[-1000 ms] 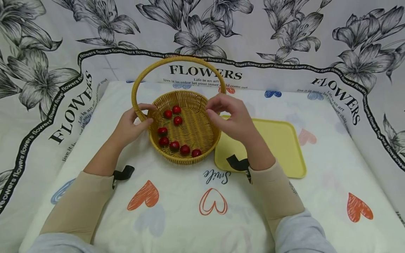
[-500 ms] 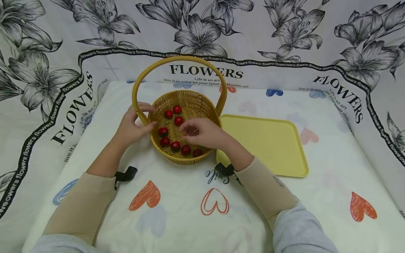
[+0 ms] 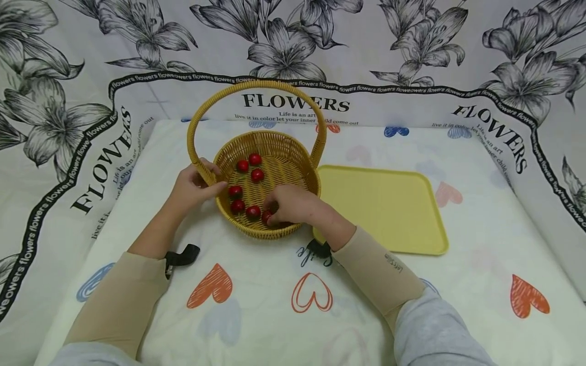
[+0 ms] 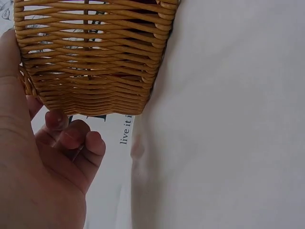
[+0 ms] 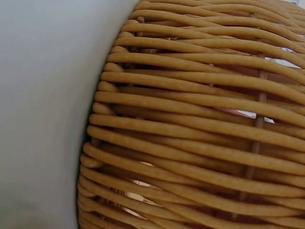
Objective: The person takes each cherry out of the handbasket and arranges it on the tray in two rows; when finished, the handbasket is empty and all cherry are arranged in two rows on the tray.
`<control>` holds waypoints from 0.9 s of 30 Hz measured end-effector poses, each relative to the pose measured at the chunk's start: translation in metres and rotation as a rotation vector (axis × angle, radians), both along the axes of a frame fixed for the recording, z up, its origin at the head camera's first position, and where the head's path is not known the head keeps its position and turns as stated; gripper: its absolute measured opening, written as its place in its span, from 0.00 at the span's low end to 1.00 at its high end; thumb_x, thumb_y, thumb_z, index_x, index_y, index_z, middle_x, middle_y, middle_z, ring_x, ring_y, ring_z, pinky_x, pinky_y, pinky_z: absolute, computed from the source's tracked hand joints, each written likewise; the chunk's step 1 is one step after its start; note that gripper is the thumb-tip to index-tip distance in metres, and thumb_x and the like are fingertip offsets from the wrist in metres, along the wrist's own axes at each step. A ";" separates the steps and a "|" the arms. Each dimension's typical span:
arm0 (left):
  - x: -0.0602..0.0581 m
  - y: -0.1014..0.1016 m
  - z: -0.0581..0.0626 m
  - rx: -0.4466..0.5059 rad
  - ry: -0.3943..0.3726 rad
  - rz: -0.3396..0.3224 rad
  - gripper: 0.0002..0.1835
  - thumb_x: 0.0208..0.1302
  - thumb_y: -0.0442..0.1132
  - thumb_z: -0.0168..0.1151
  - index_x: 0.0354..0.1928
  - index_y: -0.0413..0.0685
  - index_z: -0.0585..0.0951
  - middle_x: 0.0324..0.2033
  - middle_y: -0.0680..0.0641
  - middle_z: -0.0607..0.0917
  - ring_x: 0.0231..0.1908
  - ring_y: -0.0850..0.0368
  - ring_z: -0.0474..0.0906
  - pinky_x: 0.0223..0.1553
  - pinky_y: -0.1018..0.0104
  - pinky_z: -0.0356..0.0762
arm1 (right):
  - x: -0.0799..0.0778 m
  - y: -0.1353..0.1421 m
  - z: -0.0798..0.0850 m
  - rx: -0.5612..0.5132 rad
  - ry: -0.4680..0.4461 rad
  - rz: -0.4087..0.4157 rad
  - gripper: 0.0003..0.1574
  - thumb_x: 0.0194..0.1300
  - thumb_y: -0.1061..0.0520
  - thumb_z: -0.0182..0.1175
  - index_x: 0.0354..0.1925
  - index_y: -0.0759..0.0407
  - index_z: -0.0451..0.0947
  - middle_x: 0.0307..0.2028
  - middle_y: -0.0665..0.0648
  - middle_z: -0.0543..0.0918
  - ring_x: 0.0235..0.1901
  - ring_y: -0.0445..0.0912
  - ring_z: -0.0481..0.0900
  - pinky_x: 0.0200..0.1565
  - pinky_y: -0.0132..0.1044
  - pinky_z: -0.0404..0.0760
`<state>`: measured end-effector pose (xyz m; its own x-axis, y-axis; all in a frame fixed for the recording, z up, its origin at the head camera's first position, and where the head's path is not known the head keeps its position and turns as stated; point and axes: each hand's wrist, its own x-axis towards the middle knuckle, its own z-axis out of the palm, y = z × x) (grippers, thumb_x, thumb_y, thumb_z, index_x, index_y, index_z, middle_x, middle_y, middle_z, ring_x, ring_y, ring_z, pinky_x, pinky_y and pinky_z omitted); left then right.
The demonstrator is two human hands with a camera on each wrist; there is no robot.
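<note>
A round yellow woven basket (image 3: 269, 234) with a tall arched handle stands mid-table in the head view. Several glossy dark red cherries (image 3: 253, 212) lie in it, mostly along its left and front. My left hand (image 3: 193, 189) holds the basket's left side at the foot of the handle, thumb at the rim. In the left wrist view that hand (image 4: 50, 162) has its other fingers curled beside the woven wall (image 4: 95, 62). Inside the basket, my right hand (image 3: 295, 206) pinches a cherry (image 3: 266, 217) near the front, partly hidden by its fingers. Only basket weave (image 5: 190, 119) fills most of the right wrist view.
A flat yellow tray (image 3: 384, 211) lies right of the basket, its left edge close to the basket wall. A white cloth (image 3: 261, 325) with printed hearts covers the table. Flower-printed fabric (image 3: 357, 56) hangs behind.
My right hand has moved from above the basket's right rim, left and down into it, and its fingers have closed around a front cherry. The left hand stays on the basket.
</note>
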<state>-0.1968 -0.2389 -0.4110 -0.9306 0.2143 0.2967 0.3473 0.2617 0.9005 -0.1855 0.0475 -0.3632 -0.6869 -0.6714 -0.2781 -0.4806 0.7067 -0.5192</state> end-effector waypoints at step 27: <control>0.018 0.015 0.036 -0.055 0.053 -0.003 0.12 0.60 0.23 0.67 0.45 0.24 0.78 0.37 0.33 0.79 0.30 0.60 0.77 0.31 0.73 0.77 | 0.000 0.036 0.040 -0.461 0.091 -0.062 0.21 0.65 0.52 0.70 0.55 0.54 0.86 0.46 0.49 0.84 0.45 0.54 0.76 0.44 0.43 0.76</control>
<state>-0.1788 -0.2234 -0.3754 -0.9134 0.2340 0.3330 0.3947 0.3095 0.8651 -0.1855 0.0832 -0.3229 -0.7372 -0.6679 0.1026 -0.5031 0.4411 -0.7432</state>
